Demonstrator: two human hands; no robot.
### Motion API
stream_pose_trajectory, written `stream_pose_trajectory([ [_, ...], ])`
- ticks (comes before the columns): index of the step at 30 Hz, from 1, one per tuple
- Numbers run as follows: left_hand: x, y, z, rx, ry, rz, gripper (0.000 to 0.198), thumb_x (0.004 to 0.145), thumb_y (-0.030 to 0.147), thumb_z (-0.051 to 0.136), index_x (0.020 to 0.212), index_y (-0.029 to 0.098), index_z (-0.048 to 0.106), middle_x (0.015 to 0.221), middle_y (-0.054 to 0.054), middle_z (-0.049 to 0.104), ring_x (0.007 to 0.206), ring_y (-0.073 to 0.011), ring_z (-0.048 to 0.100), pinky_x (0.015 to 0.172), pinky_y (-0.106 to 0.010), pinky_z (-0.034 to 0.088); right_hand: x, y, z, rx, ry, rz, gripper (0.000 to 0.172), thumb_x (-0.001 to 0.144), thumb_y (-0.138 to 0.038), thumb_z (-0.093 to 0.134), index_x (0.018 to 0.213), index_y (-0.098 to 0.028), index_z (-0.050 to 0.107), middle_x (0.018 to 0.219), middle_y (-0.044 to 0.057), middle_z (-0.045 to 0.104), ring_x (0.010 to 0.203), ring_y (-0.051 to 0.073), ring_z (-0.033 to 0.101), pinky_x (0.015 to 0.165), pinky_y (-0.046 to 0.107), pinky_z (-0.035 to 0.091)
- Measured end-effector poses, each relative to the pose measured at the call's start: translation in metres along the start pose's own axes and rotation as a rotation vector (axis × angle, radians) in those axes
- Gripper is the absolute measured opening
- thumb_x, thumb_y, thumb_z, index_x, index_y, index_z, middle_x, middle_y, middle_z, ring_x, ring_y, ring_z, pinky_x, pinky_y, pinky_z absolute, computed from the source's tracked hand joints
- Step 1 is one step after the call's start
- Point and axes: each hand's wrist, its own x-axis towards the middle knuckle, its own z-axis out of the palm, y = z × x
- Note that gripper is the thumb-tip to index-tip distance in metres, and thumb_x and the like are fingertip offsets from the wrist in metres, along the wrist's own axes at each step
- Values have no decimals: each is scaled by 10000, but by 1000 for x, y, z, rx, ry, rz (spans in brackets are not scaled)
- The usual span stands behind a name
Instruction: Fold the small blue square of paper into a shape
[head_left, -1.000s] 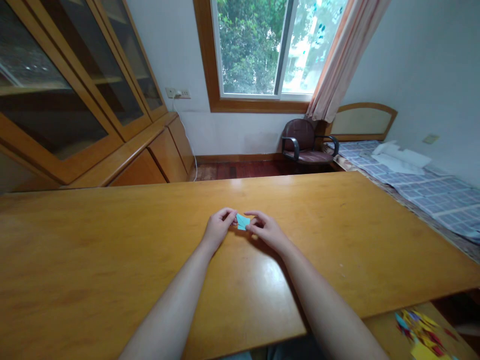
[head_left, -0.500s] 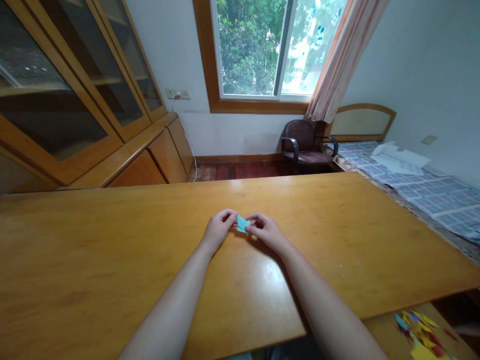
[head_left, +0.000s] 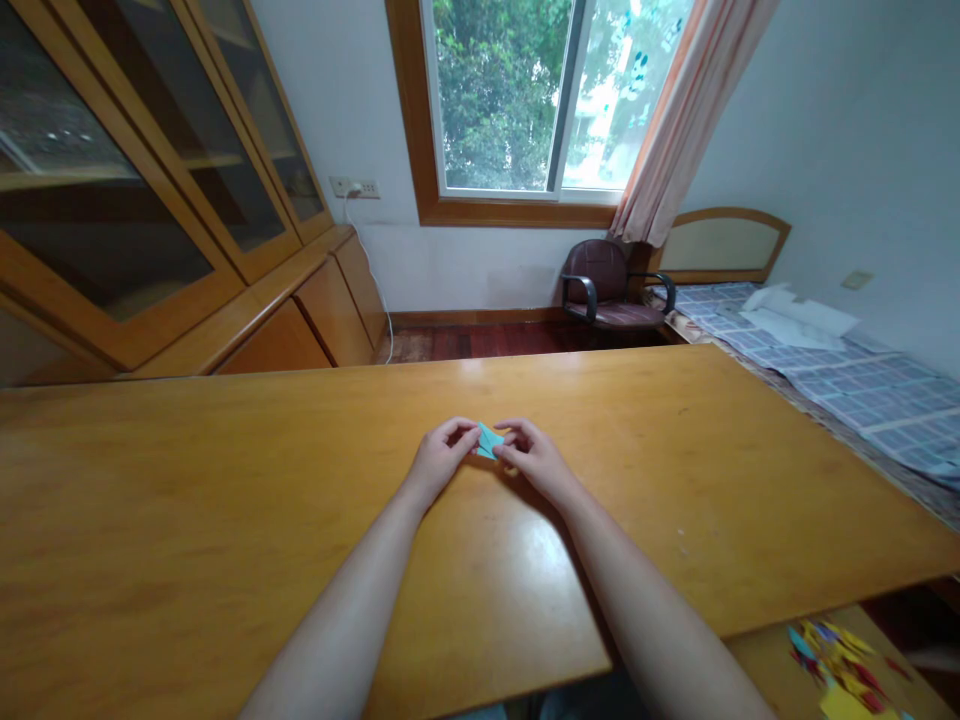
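A small folded piece of turquoise paper sits between my two hands just above the middle of the wooden table. My left hand pinches its left edge with fingers curled. From the right, my right hand pinches the other edge with thumb and fingertips. The paper shows as a small pointed shape, partly hidden by my fingers.
A pile of small coloured paper pieces lies on a lower surface at the bottom right. Glass-door cabinets line the left wall. A dark office chair stands under the window, and a bed runs along the right.
The paper has been turned and folded between my fingertips, from a flatter rectangle to a pointed shape. Both hands stayed in place, shifting very slightly away from me.
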Motion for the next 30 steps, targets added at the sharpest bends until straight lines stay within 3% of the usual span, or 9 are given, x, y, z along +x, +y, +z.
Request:
stream_pose_trajectory([
  [17, -2, 7, -1, 42, -94, 22, 222, 770, 384, 666, 779, 163, 652, 772, -18, 660, 751, -168, 601, 711, -253, 457, 0, 2, 0, -16, 25, -35, 375, 749, -383, 711, 1045, -192, 581, 740, -21, 612, 588, 100, 567, 549, 222, 446],
  [24, -3, 6, -2, 25, -89, 21, 227, 783, 387, 660, 785, 160, 664, 762, -13, 658, 731, -157, 590, 703, -248, 452, 0, 0, 0, -115, 62, -36, 270, 749, -416, 703, 825, -173, 612, 682, -15, 606, 589, 112, 545, 560, 234, 427],
  [30, -1, 3, -1, 41, -38, 11, 218, 780, 379, 666, 826, 166, 668, 774, -15, 667, 724, -150, 596, 683, -240, 456, -1, -4, 2, -237, 123, -89, 190, 766, -359, 677, 780, -176, 627, 672, -7, 598, 597, 125, 536, 562, 243, 416],
])
